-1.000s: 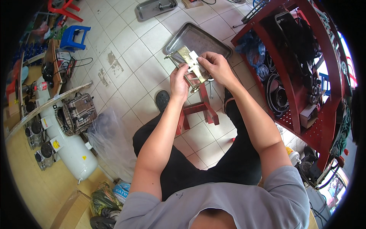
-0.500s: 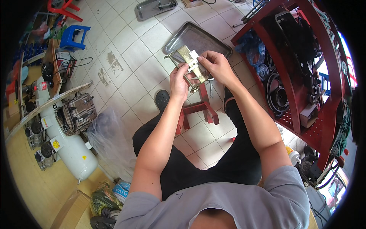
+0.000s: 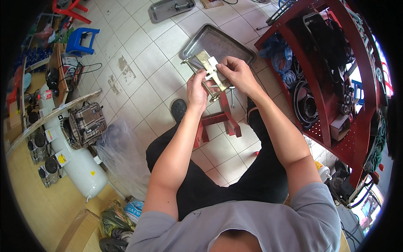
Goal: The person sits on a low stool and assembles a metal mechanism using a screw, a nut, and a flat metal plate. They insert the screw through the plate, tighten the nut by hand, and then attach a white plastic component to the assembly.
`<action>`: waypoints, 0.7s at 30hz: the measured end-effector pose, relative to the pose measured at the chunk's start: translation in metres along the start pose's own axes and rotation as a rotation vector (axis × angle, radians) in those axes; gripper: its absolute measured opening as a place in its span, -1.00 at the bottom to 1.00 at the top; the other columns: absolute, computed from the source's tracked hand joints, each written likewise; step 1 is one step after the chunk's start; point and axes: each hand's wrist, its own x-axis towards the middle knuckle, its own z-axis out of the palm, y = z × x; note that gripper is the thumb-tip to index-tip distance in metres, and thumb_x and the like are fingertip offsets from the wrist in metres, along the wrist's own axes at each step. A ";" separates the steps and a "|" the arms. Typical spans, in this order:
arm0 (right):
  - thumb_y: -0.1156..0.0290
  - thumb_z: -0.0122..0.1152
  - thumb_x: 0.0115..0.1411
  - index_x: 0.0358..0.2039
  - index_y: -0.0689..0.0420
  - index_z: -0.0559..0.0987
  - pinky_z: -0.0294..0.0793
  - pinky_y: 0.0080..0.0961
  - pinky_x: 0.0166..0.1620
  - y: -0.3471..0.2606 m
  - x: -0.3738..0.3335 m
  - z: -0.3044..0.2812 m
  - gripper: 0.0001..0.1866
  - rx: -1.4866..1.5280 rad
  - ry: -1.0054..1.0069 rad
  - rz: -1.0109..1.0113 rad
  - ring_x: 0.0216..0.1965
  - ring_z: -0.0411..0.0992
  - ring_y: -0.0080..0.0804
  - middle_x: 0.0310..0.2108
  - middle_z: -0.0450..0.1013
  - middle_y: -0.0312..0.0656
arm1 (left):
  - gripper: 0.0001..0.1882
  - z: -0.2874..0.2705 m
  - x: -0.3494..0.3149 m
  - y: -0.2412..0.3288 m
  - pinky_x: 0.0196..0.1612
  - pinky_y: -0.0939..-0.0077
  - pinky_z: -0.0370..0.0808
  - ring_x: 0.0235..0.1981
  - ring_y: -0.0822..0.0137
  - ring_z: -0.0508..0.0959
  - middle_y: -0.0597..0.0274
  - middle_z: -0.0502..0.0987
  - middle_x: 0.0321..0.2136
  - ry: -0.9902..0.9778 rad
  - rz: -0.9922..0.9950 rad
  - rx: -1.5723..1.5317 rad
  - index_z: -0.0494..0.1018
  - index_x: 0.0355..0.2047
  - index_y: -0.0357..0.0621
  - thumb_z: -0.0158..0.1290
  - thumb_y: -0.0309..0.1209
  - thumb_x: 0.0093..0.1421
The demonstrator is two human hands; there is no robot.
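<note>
A brass-coloured metal bracket (image 3: 204, 56) with rods along its side is held up over the red stand. My left hand (image 3: 196, 91) grips its lower left side, thumb on top. Across the bracket's middle lies a small flat white piece (image 3: 213, 61). The fingers of my right hand (image 3: 240, 74) are closed in a pinch at that piece's right edge; the exact contact is partly hidden. Below the hands, the red metal stand (image 3: 227, 112) is on the floor between my feet. A wrench-like metal tool (image 3: 232, 100) shows beside the stand's upright.
Beyond the hands lies a grey metal tray (image 3: 214, 35), with a smaller tray (image 3: 161, 11) holding a metal part farther off. A red tool rack (image 3: 325, 140) stands at right. A white tank (image 3: 86, 170) and a clear plastic bag (image 3: 121, 140) are at left.
My right fingers have shifted very slightly at the white piece, and the bracket has tilted a little. My left hand keeps its grip.
</note>
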 end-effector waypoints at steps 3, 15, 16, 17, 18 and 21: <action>0.26 0.19 0.16 -0.54 0.26 0.45 0.28 -0.54 -0.49 0.001 0.000 0.000 -0.69 0.003 -0.009 -0.003 -0.58 0.23 -0.63 -0.68 0.33 -0.29 | -0.62 -0.001 0.001 -0.001 -0.41 0.43 0.56 -0.23 0.24 0.58 0.10 0.50 -0.17 -0.009 -0.003 0.003 0.34 -0.06 -0.27 -0.22 -0.24 0.27; 0.24 0.23 0.17 -0.51 0.21 0.47 0.28 -0.60 -0.49 0.004 0.001 -0.001 -0.70 0.200 -0.097 0.057 -0.57 0.25 -0.66 -0.64 0.34 -0.36 | -0.61 -0.003 0.000 0.000 -0.38 0.36 0.56 -0.23 0.22 0.56 0.11 0.50 -0.18 -0.019 -0.014 -0.016 0.32 -0.08 -0.25 -0.25 -0.24 0.23; 0.24 0.24 0.18 -0.50 0.21 0.48 0.28 -0.61 -0.49 0.005 0.002 -0.002 -0.71 0.238 -0.114 0.074 -0.56 0.25 -0.66 -0.63 0.34 -0.37 | -0.61 -0.002 -0.001 0.000 -0.38 0.36 0.56 -0.24 0.22 0.56 0.10 0.49 -0.18 -0.027 -0.015 -0.017 0.32 -0.08 -0.25 -0.24 -0.23 0.23; 0.24 0.24 0.18 -0.49 0.20 0.48 0.28 -0.62 -0.49 0.006 0.002 -0.002 -0.71 0.251 -0.124 0.080 -0.56 0.26 -0.67 -0.62 0.35 -0.37 | -0.61 -0.002 -0.001 0.001 -0.38 0.35 0.55 -0.24 0.22 0.56 0.10 0.49 -0.18 -0.026 -0.016 -0.021 0.32 -0.08 -0.25 -0.24 -0.23 0.22; 0.23 0.25 0.17 -0.48 0.20 0.48 0.28 -0.62 -0.49 0.008 0.002 -0.002 -0.72 0.265 -0.134 0.086 -0.55 0.26 -0.67 -0.61 0.35 -0.37 | -0.61 -0.002 -0.001 0.001 -0.38 0.35 0.55 -0.24 0.23 0.56 0.10 0.49 -0.18 -0.024 -0.018 -0.024 0.32 -0.08 -0.25 -0.24 -0.22 0.22; 0.24 0.26 0.17 -0.46 0.19 0.48 0.28 -0.63 -0.48 0.011 0.003 -0.001 -0.72 0.274 -0.148 0.093 -0.54 0.27 -0.67 -0.59 0.37 -0.37 | -0.61 -0.002 -0.001 0.000 -0.38 0.34 0.55 -0.25 0.23 0.56 0.10 0.49 -0.19 -0.016 -0.019 -0.029 0.33 -0.10 -0.24 -0.23 -0.21 0.21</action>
